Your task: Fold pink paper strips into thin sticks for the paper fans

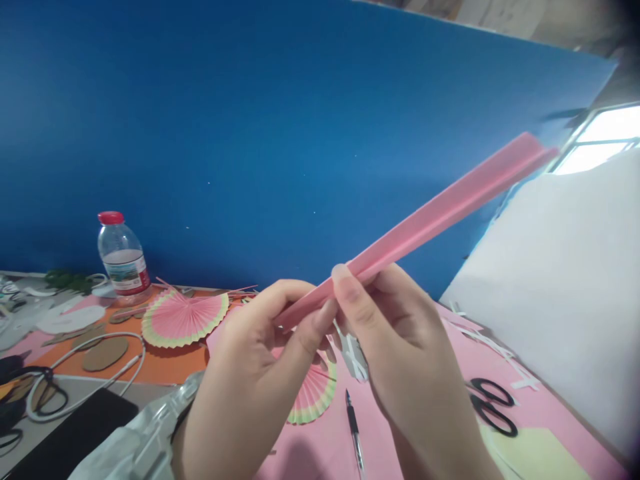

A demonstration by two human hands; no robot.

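A long folded strip of pink paper slants up to the right in front of me, creased lengthwise. My left hand pinches its lower end between thumb and fingers. Close beside it, my right hand grips the strip near the same end, thumb on top. The strip's far end sticks out free toward the upper right. Behind my hands lies a pleated pink paper fan with a yellow-green edge, partly hidden by my left hand. Another such fan rests farther left.
A pen lies on pink paper below my hands. Black-handled scissors are at the right by pale yellow paper. On the left are a bottle, a white cable, cardboard discs and a black phone-like slab. A blue panel stands behind.
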